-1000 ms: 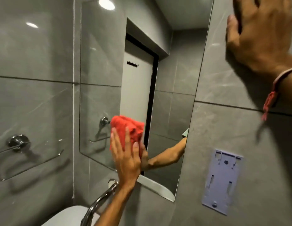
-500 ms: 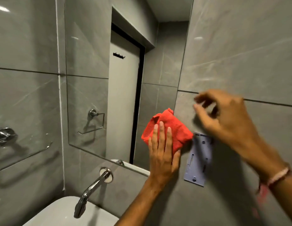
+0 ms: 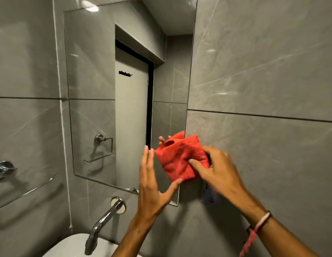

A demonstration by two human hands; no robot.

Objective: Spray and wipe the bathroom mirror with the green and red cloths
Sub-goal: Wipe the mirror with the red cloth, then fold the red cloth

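The frameless mirror hangs on the grey tiled wall above the basin. A crumpled red cloth sits in front of the mirror's lower right corner. My right hand grips the cloth from the right, thumb pressed on its front. My left hand is just left of the cloth, fingers straight and spread, its thumb tip touching the cloth's bottom edge. No green cloth or spray bottle is in view.
A chrome tap juts from the wall over a white basin. A chrome rail and glass shelf are on the left wall. A plastic wall bracket is mostly hidden behind my right hand.
My right hand came down from the wall and took hold of the red cloth. My left hand lifted off the cloth and opened. The cloth left the mirror surface.
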